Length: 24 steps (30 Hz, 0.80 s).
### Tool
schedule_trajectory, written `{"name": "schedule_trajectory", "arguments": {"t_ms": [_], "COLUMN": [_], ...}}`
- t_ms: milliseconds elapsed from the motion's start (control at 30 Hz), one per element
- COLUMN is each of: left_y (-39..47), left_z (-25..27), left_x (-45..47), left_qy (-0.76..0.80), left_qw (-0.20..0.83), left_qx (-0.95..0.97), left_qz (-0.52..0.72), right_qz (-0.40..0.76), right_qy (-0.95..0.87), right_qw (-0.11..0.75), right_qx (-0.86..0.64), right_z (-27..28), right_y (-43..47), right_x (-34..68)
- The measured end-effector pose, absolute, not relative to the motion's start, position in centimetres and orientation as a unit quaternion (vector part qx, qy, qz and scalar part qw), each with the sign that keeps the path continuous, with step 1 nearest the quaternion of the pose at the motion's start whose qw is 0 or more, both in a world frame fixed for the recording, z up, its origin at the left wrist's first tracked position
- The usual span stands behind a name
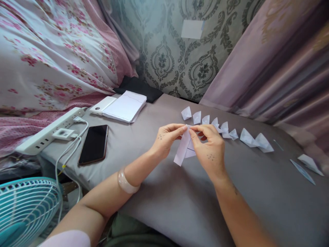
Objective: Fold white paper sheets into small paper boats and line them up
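Observation:
A partly folded sheet of white paper (183, 148) is held up above the grey-covered table. My left hand (167, 138) pinches its top corner between thumb and fingers. At the same top edge, my right hand (208, 144) grips the paper from the other side, thumb in front. One long flap hangs down to the left, and a smaller part with a dark line shows behind my right thumb. Beyond my hands stands a row of several folded paper boats (196, 117), reaching toward the right, with a larger boat (248, 138) near its right end.
At the left lie a phone (93, 144), a white power strip (51, 132) with cables, and a stack of paper (125, 106) beside a black pouch (140, 88). A blue fan (28, 209) stands at lower left. Flat folded papers (302, 172) lie far right on the table cover (159, 195).

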<state>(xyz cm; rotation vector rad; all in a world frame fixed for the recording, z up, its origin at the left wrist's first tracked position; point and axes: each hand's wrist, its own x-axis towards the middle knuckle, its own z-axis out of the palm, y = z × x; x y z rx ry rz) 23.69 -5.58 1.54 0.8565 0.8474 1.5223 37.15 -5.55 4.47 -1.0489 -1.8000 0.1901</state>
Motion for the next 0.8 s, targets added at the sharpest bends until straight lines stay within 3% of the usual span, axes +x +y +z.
{"name": "schedule_trajectory", "arguments": {"t_ms": [300, 600, 800], "left_y": [-6.4, -7.4, -7.6], "left_z": [2.4, 2.9, 2.9], "left_x": [24.2, 24.2, 24.4], "left_qy": [0.371, 0.351, 0.354], "left_qw": [0.472, 0.324, 0.314], "left_qx": [0.427, 0.539, 0.534], "left_qz": [0.676, 0.694, 0.7], "right_qz": [0.113, -0.029, -0.072], "right_qy": [-0.746, -0.752, -0.75], "right_qw": [0.49, 0.536, 0.537], "right_qx": [-0.437, -0.382, -0.379], "right_z": [4.7, 5.3, 4.8], "right_y": [-5.8, -6.9, -6.9], "right_x": [37.4, 37.1, 37.1]}}
